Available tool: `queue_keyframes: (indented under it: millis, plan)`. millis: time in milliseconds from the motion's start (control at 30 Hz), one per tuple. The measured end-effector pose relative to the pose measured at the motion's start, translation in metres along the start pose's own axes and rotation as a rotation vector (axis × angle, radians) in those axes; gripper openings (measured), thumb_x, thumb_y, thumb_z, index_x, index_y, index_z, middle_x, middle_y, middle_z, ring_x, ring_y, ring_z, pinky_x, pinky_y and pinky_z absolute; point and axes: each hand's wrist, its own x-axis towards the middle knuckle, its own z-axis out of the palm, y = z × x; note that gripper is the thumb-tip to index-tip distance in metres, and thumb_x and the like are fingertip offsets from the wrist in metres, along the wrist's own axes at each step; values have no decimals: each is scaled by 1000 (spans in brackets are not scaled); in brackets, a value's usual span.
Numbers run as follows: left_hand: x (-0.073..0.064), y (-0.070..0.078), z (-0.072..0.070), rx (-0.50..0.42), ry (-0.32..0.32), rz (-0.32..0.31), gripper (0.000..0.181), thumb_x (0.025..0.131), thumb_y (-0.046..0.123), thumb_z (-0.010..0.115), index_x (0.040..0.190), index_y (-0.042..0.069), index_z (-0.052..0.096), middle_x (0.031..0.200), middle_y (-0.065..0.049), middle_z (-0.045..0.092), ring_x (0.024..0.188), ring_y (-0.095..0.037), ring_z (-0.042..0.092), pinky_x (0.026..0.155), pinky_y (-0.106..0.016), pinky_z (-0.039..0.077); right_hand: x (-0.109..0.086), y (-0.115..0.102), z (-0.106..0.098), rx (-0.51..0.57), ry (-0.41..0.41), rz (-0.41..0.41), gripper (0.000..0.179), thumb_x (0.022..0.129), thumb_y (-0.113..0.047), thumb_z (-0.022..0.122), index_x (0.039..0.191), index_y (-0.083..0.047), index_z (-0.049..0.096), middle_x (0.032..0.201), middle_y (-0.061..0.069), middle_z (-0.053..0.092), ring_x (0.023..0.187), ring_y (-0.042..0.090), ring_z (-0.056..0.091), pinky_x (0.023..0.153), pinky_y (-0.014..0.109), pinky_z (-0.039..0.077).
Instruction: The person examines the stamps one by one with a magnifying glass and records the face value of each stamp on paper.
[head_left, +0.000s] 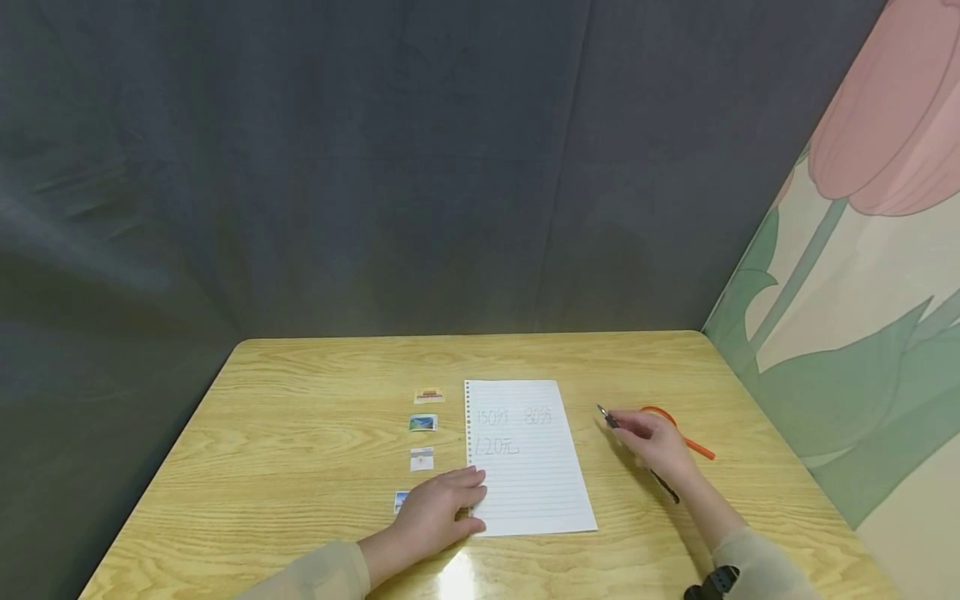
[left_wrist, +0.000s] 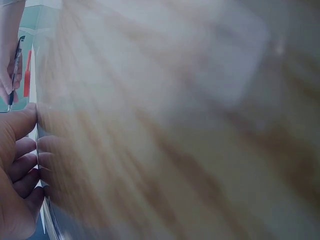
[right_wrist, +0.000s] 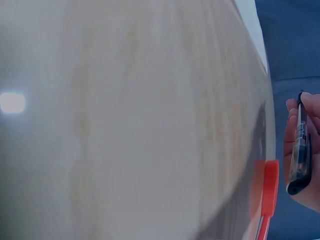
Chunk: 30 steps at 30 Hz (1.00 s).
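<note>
White ruled paper (head_left: pixel 536 492) under left fingers (head_left: pixel 469 497), slim pen (right_wrist: pixel 300 155) in right fingers (head_left: pixel 633 419)

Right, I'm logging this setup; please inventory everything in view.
Table: one, yellowish, below
Sheet: one, white, on table
Handwriting: two rows, grey, upper sheet
Small pictures: four, multicoloured, left of sheet
Pen: one, black, clear, in right hand
Ringed tool: one, orange, by right hand
Curtain: one, dark grey, behind
Flower mural: one, pink, green, right
Left hand: one, bare, on sheet edge
Right hand: one, bare, right of sheet
Sleeves: two, pale, on arms
Wrist device: one, black, right wrist
</note>
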Motion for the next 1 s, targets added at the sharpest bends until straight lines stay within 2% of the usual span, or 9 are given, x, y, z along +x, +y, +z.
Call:
queue_keyframes:
  millis: [133,300,500,1000]
  plan:
    - [0,0,0,4,3,10,41,84,37,78,69,21,44,135,-5,62,126,-20,56,100,-36,50,-4,4,-2,-113,13,-8,26,91,-12,73,115,-2,73,104,11,70,84,13,61,65,23,53]
    - [0,0,-1,6,3,16,43,84,37,78,69,21,41,134,-5,62,126,-19,56,100,-35,49,-7,8,-3,-205,35,-77,18,86,-6,76,104,-2,76,97,7,72,83,12,63,70,23,54]
    - [0,0,0,3,2,16,43,84,36,78,68,21,41,134,-5,62,126,-20,56,100,-35,50,-9,12,-2,-249,37,-100,15,82,-7,80,96,-5,78,91,3,71,77,7,62,67,23,53]
    - [0,-1,0,5,-1,13,43,84,36,78,68,21,41,135,-5,61,127,-20,55,100,-35,50,-12,20,-1,-303,49,-126,12,81,-10,81,93,-10,79,85,-4,68,77,9,60,65,24,52]
